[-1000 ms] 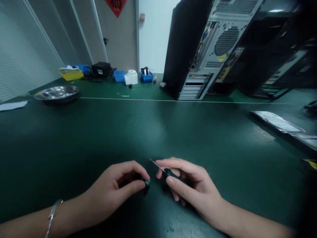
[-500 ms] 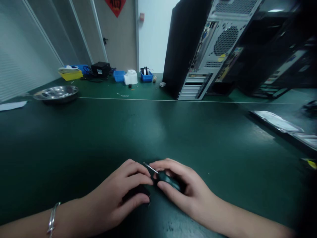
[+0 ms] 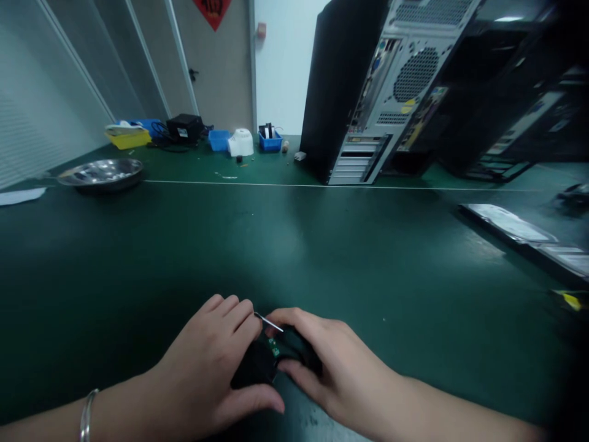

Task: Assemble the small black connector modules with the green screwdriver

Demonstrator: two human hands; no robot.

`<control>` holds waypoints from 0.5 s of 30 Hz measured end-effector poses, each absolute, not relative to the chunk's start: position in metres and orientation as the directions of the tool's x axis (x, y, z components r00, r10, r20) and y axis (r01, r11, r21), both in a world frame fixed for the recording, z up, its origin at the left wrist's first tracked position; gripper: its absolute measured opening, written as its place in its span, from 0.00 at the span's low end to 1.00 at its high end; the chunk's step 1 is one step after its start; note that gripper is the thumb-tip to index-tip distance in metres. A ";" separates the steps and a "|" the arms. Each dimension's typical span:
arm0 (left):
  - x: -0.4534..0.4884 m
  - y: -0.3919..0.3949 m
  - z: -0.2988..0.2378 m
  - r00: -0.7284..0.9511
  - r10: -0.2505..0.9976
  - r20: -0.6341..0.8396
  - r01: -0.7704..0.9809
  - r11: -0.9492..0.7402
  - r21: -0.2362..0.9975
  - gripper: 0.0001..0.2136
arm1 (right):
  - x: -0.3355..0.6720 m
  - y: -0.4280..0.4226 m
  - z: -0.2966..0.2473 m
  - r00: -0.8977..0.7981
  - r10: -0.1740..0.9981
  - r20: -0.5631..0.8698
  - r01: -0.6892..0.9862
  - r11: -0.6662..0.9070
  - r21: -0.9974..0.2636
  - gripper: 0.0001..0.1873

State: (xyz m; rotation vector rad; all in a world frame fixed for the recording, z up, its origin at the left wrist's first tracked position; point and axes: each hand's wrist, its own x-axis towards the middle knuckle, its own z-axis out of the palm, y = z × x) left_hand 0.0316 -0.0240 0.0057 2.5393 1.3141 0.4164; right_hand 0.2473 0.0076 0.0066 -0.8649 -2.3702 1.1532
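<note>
My left hand [image 3: 202, 356] is closed over a small black plastic device [image 3: 256, 367], its fingers curled across the far side and its thumb stretched along the near side. A strip of green circuit board [image 3: 274, 347] shows at the device's right side. My right hand [image 3: 343, 359] is wrapped round a screwdriver [image 3: 270, 323]. The thin metal shaft points left and touches or nearly touches my left fingers, while most of the dark handle is hidden in my palm. My right fingertips and thumb also press against the device's right side. Both hands are low over the green table [image 3: 294, 245].
Ahead to the right stands a computer tower [image 3: 350, 92], with more cases beside it. A metal bowl [image 3: 103, 175] lies at the left. Small blue bins [image 3: 270, 142] and a black box [image 3: 184, 129] line the back. Flat dark panels [image 3: 510, 227] lie at the right.
My left fingers have curled tighter and the thumb has stretched out. My right hand has shifted left against the device, with the screwdriver. A green circuit board now shows between the hands.
</note>
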 end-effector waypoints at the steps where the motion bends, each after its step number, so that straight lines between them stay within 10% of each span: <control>1: 0.033 -0.025 0.006 0.547 0.828 0.127 0.754 -0.552 0.356 0.16 | 0.247 0.007 0.006 -0.747 0.662 0.059 0.368 0.487 -0.792 0.24; 15: 0.035 -0.025 0.009 0.368 0.928 -0.053 0.339 -0.080 0.938 0.17 | 0.248 0.009 -0.003 -0.519 0.801 0.298 0.180 0.444 -0.878 0.22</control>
